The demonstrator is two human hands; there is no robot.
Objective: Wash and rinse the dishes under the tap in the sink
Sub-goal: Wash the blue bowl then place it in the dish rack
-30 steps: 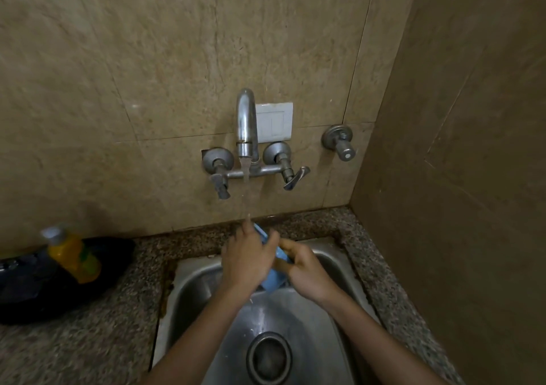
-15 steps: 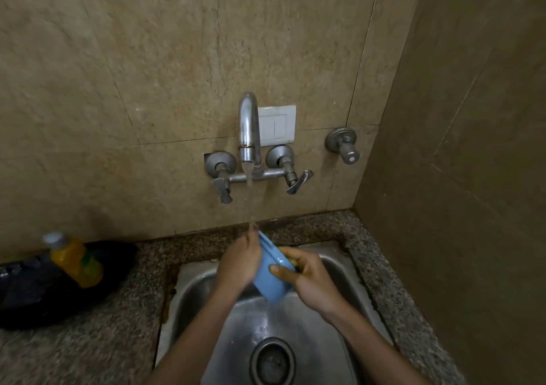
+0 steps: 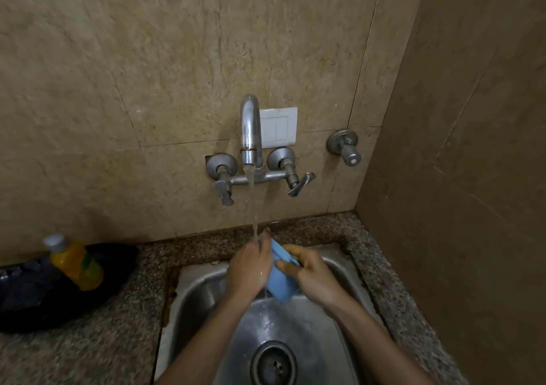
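Observation:
A blue plastic cup (image 3: 280,284) is held tilted over the steel sink (image 3: 195,293), just under the running tap (image 3: 250,130). My right hand (image 3: 313,275) grips the cup from the right, thumb and fingers curled round its side. My left hand (image 3: 251,266) is against the cup's left side and mouth, its fingers hidden behind or inside the cup. The water stream (image 3: 253,207) lands on my left hand and runs off the cup into the basin.
The drain (image 3: 273,362) sits at the sink's near middle. A yellow soap bottle (image 3: 75,262) stands in a black basin (image 3: 35,302) on the granite counter (image 3: 124,325) at left. A side wall closes in on the right.
The cup has turned in my hands and now tilts lower, bottom pointing down toward the basin. Both hands stay under the stream.

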